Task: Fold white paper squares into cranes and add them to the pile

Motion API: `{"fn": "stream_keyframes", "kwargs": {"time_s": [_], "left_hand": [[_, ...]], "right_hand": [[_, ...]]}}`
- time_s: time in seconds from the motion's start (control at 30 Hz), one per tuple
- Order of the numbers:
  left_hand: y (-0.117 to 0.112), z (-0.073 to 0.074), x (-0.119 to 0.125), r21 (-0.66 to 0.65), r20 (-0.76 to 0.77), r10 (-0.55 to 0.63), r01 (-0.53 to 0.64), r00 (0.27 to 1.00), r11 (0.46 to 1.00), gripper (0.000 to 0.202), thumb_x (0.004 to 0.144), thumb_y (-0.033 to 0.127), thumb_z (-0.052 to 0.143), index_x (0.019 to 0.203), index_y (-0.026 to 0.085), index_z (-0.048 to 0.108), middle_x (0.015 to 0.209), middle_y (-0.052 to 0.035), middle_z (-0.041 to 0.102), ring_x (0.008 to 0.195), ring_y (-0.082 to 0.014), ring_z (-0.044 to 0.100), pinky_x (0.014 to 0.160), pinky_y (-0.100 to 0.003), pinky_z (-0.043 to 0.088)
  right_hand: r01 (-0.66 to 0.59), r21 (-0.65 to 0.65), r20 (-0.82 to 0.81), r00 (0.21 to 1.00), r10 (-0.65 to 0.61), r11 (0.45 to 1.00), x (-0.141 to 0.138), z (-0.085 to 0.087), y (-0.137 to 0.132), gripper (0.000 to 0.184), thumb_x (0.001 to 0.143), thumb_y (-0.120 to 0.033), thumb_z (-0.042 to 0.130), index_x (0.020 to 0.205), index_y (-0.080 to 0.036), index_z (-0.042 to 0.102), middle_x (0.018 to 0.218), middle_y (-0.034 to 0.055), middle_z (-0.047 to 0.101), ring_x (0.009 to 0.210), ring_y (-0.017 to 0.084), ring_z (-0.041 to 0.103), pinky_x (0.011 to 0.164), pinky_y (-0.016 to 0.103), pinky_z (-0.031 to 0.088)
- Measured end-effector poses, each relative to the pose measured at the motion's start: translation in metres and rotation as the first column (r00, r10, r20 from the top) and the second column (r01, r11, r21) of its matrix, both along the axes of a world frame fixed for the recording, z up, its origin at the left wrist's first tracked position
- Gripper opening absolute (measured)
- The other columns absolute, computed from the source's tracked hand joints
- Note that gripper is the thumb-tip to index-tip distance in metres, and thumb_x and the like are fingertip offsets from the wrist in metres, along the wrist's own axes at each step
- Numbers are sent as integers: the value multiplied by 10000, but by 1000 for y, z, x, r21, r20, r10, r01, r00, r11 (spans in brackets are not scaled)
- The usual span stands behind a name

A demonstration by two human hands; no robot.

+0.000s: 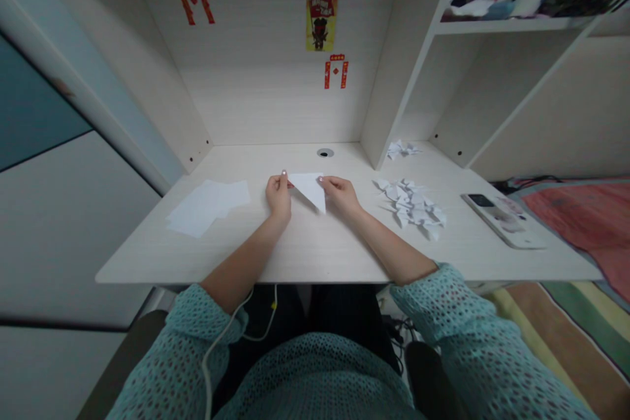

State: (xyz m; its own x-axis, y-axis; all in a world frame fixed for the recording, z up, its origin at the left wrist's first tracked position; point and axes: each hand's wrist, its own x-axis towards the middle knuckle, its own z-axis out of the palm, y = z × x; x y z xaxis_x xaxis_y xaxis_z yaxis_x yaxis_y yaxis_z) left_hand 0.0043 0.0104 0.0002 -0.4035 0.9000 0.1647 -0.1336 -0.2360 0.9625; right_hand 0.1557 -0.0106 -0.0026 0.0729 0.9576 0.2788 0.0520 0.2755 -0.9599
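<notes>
A white sheet of paper (311, 189), folded into a triangular shape, is held up between my two hands above the desk's middle. My left hand (279, 197) pinches its left corner, thumb on top. At its right edge, my right hand (340, 193) grips the paper between thumb and fingers. One pointed corner hangs down toward me. To the left lie flat white paper sheets (209, 205), loosely overlapping. Right of my right hand is a pile of folded white paper pieces (411, 205), with a smaller group of folded papers (403, 149) behind it.
A phone (503, 220) lies on the desk (305, 256) at the right. An upright partition (406, 72) stands behind the paper pile, beside a shelf (512, 26) holding bags and cables. A white cable (210, 354) runs over my left sleeve. Striped bedding (566, 321) lies at the right.
</notes>
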Motion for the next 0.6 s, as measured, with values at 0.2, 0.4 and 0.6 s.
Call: {"fn": "stream_keyframes", "kwargs": {"time_s": [0.2, 0.4, 0.6], "left_hand": [[1, -2, -1, -37, -9, -22, 21, 1000, 999, 314, 786, 485, 543, 715, 180, 522, 660, -5, 549, 606, -101, 521, 505, -187, 339], [-3, 1, 1, -132, -20, -235, 230, 972, 964, 351, 737, 510, 601, 864, 183, 618, 825, -79, 671, 654, -136, 586, 512, -212, 350], [-12, 5, 9, -219, 19, -549, 539, 835, 813, 410, 714, 555, 615, 879, 184, 677, 995, -130, 683, 842, -221, 651, 633, -268, 426]], "right_hand": [[78, -2, -32, 996, -78, 997, 6, -9, 11, 334, 655, -449, 661, 762, -136, 699, 743, 62, 677, 664, 149, 563, 655, 269, 416], [342, 80, -6, 940, -342, 936, 11, -2, 5, 389, 708, -492, 598, 828, -134, 695, 828, 84, 691, 732, 174, 585, 650, 275, 425], [336, 271, 133, 915, -381, 902, 6, 11, -8, 308, 731, -471, 609, 759, -177, 693, 805, 71, 668, 760, 171, 563, 668, 285, 423]]}}
